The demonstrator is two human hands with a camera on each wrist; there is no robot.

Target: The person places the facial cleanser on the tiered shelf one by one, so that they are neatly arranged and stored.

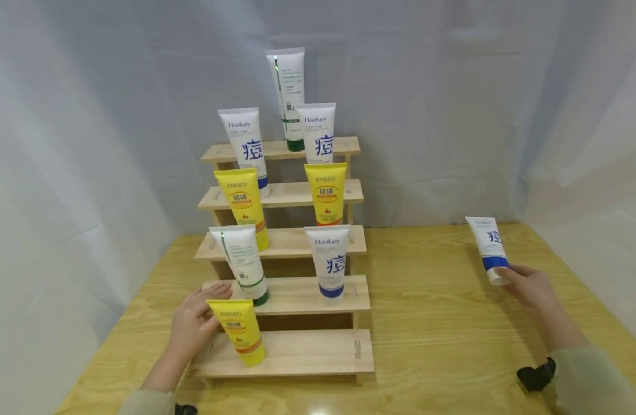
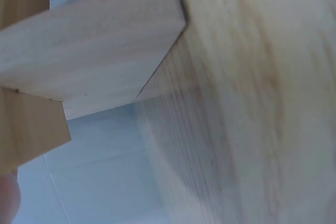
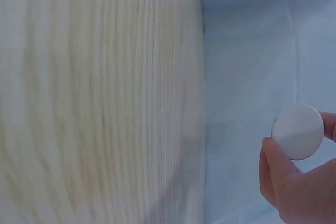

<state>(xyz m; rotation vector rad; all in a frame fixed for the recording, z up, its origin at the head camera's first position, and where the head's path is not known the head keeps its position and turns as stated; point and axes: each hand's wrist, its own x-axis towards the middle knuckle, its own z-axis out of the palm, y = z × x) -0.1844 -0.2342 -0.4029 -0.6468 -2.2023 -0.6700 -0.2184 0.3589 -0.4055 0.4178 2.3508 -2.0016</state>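
On the right of the head view, my right hand (image 1: 534, 293) pinches a white tube with a blue band (image 1: 489, 245) near its cap, the tube held upright and slightly tilted above the table. In the right wrist view, the round white cap end (image 3: 298, 132) shows between thumb and fingers. My left hand (image 1: 192, 323) is at the left end of the stepped wooden stand (image 1: 313, 349), its fingers by the second step. Closest to it are a white-and-green tube (image 1: 242, 259) and a yellow tube (image 1: 240, 331). Only a fingertip (image 2: 8, 198) shows in the left wrist view.
Higher steps bear two yellow tubes (image 1: 325, 193), two white-and-blue tubes (image 1: 245, 141) and a white-and-green tube (image 1: 288, 92) on top. Another white-and-blue tube (image 1: 329, 262) stands right on the second step. Pale curtains (image 1: 427, 115) surround the wooden table (image 1: 427, 323).
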